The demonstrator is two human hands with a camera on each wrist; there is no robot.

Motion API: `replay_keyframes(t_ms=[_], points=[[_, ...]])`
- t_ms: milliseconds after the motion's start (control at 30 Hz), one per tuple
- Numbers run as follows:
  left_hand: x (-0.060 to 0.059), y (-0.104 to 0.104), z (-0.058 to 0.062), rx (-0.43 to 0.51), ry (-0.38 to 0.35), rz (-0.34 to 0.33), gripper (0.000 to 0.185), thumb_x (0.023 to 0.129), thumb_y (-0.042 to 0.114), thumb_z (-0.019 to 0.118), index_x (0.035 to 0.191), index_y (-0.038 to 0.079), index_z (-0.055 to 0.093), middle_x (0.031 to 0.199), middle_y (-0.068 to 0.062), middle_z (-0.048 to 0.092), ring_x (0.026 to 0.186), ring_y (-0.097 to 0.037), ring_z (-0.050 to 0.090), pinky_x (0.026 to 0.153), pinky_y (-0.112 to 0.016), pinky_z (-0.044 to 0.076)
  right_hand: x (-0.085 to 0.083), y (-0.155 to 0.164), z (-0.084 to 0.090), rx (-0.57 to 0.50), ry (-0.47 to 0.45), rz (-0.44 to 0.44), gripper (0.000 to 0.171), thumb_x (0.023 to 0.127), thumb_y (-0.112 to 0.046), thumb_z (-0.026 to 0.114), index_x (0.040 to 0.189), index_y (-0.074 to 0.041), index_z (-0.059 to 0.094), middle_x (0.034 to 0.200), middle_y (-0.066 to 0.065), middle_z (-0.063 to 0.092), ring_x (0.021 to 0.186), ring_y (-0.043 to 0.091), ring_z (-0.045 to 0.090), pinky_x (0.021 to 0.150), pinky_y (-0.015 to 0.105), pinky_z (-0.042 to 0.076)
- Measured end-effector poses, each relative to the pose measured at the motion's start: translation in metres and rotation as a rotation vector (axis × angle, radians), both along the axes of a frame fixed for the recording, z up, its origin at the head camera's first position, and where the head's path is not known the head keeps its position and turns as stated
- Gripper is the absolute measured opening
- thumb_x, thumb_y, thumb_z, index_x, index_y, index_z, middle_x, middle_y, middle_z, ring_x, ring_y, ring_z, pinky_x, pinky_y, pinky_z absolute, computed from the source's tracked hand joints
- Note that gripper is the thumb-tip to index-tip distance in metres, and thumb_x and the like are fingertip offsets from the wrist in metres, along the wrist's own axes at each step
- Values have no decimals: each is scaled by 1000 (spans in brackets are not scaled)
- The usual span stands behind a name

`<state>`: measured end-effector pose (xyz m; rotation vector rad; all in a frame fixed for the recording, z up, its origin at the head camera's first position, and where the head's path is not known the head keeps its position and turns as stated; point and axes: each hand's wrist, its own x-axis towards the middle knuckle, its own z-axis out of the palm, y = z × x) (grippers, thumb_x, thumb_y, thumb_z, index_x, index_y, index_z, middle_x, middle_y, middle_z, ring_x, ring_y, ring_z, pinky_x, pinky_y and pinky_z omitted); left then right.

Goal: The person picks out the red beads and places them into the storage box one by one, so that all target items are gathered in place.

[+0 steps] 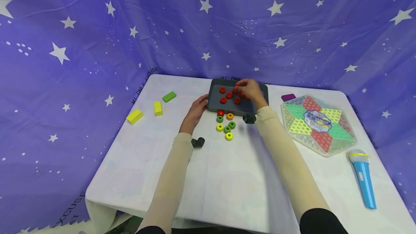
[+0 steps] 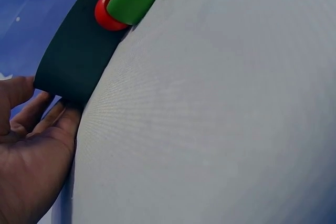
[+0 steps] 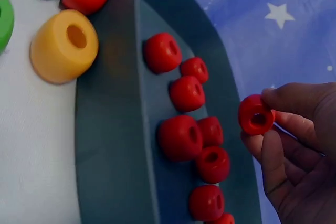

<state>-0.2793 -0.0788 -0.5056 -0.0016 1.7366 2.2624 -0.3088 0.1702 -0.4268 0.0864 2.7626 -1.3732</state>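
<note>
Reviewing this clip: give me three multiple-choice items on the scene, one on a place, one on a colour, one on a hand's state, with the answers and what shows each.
1. Where does the left hand rest?
A. on the blue toy microphone
B. against the left end of the dark tray
C. on the hexagonal game board

2. What colour are the beads lying inside the dark tray?
A. all red
B. all yellow
C. green and orange mixed

3. What is the right hand doing?
A. lying flat on the table
B. gripping a yellow block
C. pinching a red bead over the tray

Answers:
1 B, the left wrist view shows its fingers at the tray's end.
2 A, the right wrist view shows only red beads inside; the green, yellow and orange ones sit on the table outside.
3 C, its fingertips hold the red bead above the tray.
</note>
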Motion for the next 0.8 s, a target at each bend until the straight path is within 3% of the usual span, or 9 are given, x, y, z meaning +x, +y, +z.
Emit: replay_keyframes(t_ms=[167, 433, 800], points=[[-1, 2, -3, -11, 6, 15, 41, 103, 11, 45, 143, 11, 47, 150, -8, 41, 139, -18, 37, 115, -31, 31, -3, 0, -11, 55, 7, 23, 22, 89, -19, 69, 108, -8, 68, 104, 12, 68, 83, 25, 61, 69, 32, 50], [1, 3, -5, -12, -3, 15, 41, 103, 12, 46, 144, 12, 46, 150, -6, 41, 139, -17, 36, 115, -31, 30, -3, 1, -22, 126, 25, 38, 23, 88, -16, 70, 108, -4, 68, 106, 14, 68, 90, 25, 59, 78, 38, 50], [0, 1, -1, -24, -4, 17, 42, 103, 11, 45, 144, 12, 45, 151, -7, 40, 139, -18, 37, 115, -32, 30, 1, -3, -19, 108, 60, 39, 24, 90, -18, 67, 112, -7, 68, 109, 12, 68, 94, 26, 60, 81, 40, 52]])
